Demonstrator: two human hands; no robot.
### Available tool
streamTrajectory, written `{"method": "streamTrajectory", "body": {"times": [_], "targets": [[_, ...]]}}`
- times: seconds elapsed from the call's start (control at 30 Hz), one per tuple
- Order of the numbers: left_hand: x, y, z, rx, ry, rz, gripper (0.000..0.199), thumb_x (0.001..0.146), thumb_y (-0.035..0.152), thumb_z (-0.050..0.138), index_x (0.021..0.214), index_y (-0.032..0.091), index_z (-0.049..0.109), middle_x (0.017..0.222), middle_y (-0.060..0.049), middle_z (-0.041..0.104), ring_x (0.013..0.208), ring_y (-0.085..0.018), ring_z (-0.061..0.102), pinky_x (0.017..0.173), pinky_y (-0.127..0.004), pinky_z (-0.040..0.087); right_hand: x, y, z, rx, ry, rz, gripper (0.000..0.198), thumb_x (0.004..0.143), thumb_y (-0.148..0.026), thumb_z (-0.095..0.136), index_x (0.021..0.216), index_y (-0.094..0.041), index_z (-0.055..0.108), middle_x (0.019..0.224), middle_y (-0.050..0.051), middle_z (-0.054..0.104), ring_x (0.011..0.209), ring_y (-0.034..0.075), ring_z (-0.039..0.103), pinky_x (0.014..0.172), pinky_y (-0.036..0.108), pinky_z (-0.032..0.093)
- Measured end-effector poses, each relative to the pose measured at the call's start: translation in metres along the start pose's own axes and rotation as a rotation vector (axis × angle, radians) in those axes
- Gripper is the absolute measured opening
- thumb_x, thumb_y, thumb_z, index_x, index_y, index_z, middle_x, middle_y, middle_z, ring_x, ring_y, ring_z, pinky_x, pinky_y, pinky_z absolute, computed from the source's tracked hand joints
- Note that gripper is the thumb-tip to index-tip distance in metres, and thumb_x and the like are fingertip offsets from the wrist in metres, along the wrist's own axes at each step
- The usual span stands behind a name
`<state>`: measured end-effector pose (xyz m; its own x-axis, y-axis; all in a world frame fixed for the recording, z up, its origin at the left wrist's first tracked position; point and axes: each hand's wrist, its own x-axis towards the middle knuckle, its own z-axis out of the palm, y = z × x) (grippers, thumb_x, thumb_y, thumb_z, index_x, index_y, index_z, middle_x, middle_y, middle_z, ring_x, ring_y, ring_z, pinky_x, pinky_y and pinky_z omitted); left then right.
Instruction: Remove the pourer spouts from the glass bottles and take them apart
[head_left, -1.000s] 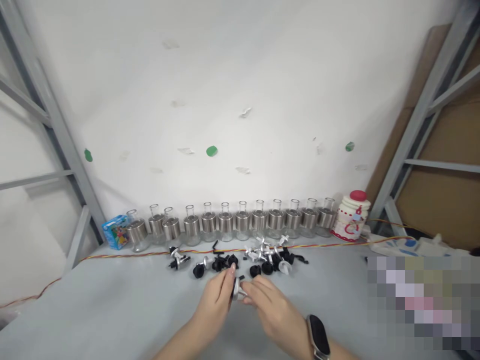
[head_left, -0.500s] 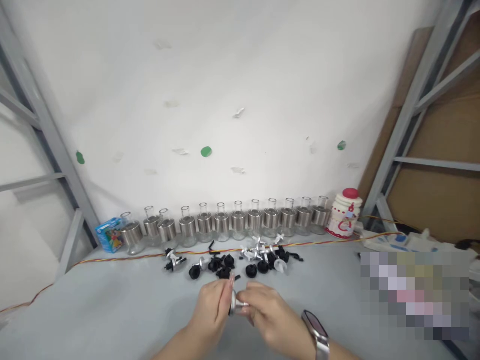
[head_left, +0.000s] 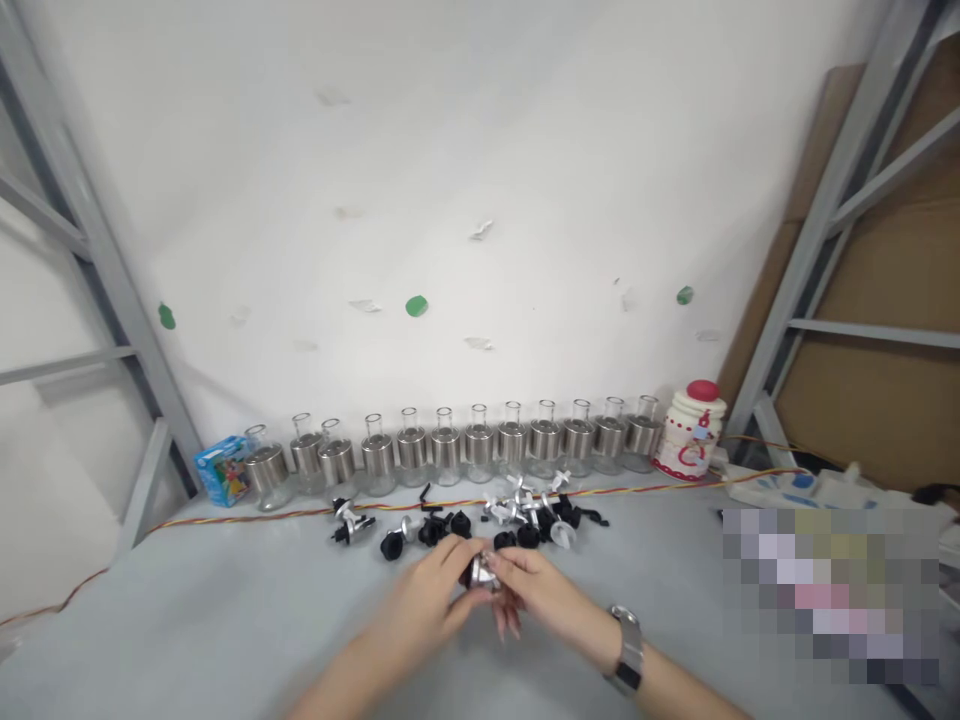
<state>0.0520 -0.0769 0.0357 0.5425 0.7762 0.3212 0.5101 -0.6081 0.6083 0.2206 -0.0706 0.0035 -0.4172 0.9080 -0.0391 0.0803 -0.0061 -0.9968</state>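
My left hand (head_left: 441, 585) curls around a small shiny silver bottle-top part (head_left: 482, 572) with a dark edge, held above the near middle of the grey table. The thumb and index finger of my right hand (head_left: 529, 580) pinch the same part from the right, while its other fingers hang below. Much of the part is covered by the fingers. Just beyond my hands lie loose black bottle-top pieces (head_left: 459, 524) and a pile of silver and white ones (head_left: 517, 503).
A row of glass bottles with steel sleeves (head_left: 479, 440) lines the wall. A blue box (head_left: 223, 471) stands at its left end, a cream jar with a red lid (head_left: 688, 432) at its right. A twisted red-yellow wire (head_left: 300, 514) crosses the table (head_left: 187, 610).
My hands have shifted slightly up and closer together. My left fingers now wrap over the silver part, and my right hand has rolled, turning the watch.
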Motion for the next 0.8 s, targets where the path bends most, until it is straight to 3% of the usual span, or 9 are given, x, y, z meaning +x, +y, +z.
{"method": "streamTrajectory", "body": {"times": [0.1, 0.17, 0.23, 0.33, 0.43, 0.6, 0.8], "targets": [[0.006, -0.013, 0.004, -0.181, 0.268, -0.147, 0.036, 0.078, 0.037, 0.048, 0.112, 0.025, 0.05, 0.102, -0.007, 0.055, 0.075, -0.017, 0.056, 0.063, -0.027, 0.046, -0.001, -0.001, -0.013, -0.391, 0.248, -0.186, 0.035, 0.084, -0.045, 0.035, 0.086, -0.016, 0.053, 0.065, 0.004, 0.059, 0.059, 0.016, 0.056, 0.059, 0.03, 0.044], [0.012, -0.016, 0.004, -0.378, 0.443, -0.297, 0.035, 0.074, 0.04, 0.052, 0.103, 0.02, 0.054, 0.092, -0.006, 0.057, 0.062, -0.015, 0.056, 0.052, -0.025, 0.045, 0.0, 0.0, -0.018, -0.66, 0.368, -0.34, 0.023, 0.085, -0.03, 0.039, 0.095, -0.018, 0.056, 0.085, 0.007, 0.059, 0.081, 0.018, 0.055, 0.076, 0.032, 0.042], [0.015, -0.016, 0.002, -0.597, 0.558, -0.426, 0.036, 0.069, 0.042, 0.058, 0.095, 0.017, 0.055, 0.08, -0.004, 0.058, 0.063, -0.016, 0.057, 0.048, -0.024, 0.045, 0.003, 0.003, -0.018, -0.85, 0.352, -0.462, 0.023, 0.084, -0.018, 0.04, 0.101, -0.019, 0.056, 0.098, 0.007, 0.056, 0.093, 0.018, 0.05, 0.084, 0.031, 0.039], [0.017, -0.013, -0.001, -0.823, 0.66, -0.526, 0.041, 0.063, 0.041, 0.064, 0.093, 0.015, 0.054, 0.077, -0.004, 0.058, 0.078, -0.022, 0.059, 0.056, -0.027, 0.048, 0.01, 0.009, -0.011, -1.078, 0.203, -0.553, 0.032, 0.083, -0.008, 0.038, 0.109, -0.019, 0.053, 0.1, 0.007, 0.055, 0.093, 0.017, 0.048, 0.084, 0.03, 0.04], [0.016, -0.012, -0.002, -0.891, 0.7, -0.546, 0.043, 0.062, 0.04, 0.066, 0.095, 0.015, 0.053, 0.086, -0.006, 0.057, 0.082, -0.022, 0.058, 0.06, -0.03, 0.049, 0.014, 0.012, -0.006, -1.224, 0.153, -0.543, 0.029, 0.082, -0.009, 0.041, 0.105, -0.02, 0.055, 0.093, 0.005, 0.059, 0.086, 0.017, 0.048, 0.079, 0.03, 0.041], [0.017, -0.017, 0.0, -1.023, 0.749, -0.602, 0.038, 0.06, 0.031, 0.071, 0.09, 0.015, 0.055, 0.082, -0.005, 0.056, 0.075, -0.019, 0.06, 0.062, -0.029, 0.05, 0.019, 0.013, -0.017, -1.318, 0.311, -0.499, 0.035, 0.08, -0.006, 0.042, 0.111, -0.019, 0.052, 0.106, 0.006, 0.057, 0.095, 0.02, 0.046, 0.083, 0.034, 0.038], [0.019, -0.016, 0.004, -1.245, 0.563, -0.64, 0.031, 0.071, 0.038, 0.059, 0.088, 0.012, 0.055, 0.072, -0.007, 0.061, 0.058, -0.017, 0.062, 0.054, -0.028, 0.048, 0.03, 0.022, -0.025, -1.369, 0.312, -0.441, 0.051, 0.078, -0.002, 0.036, 0.127, -0.014, 0.035, 0.123, 0.006, 0.048, 0.115, 0.021, 0.035, 0.094, 0.035, 0.03]]}}
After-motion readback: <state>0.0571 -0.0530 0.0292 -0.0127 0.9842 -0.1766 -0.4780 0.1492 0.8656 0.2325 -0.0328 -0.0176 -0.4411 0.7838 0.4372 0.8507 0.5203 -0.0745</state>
